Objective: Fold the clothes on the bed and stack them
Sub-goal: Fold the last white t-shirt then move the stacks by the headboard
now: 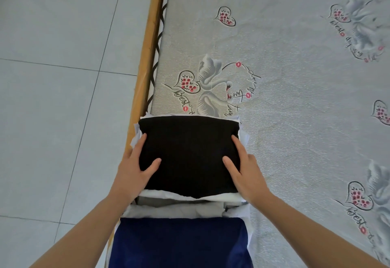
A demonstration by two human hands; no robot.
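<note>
- Folded black garment (188, 154) lies on top of a stack of white clothes (232, 198) at the left edge of the bed (295, 99), near the wooden rail (147, 57).
- Left hand (133, 168) holds the garment's left side — thumb on top, fingers along the edge.
- Right hand (244, 168) holds the right side the same way, thumb on the cloth; whether its fingers curl under, I cannot tell.
- Nearer the person sits a second pile topped by a dark blue garment (179, 242).
- Tiled floor (59, 78) lies left of the bed.
</note>
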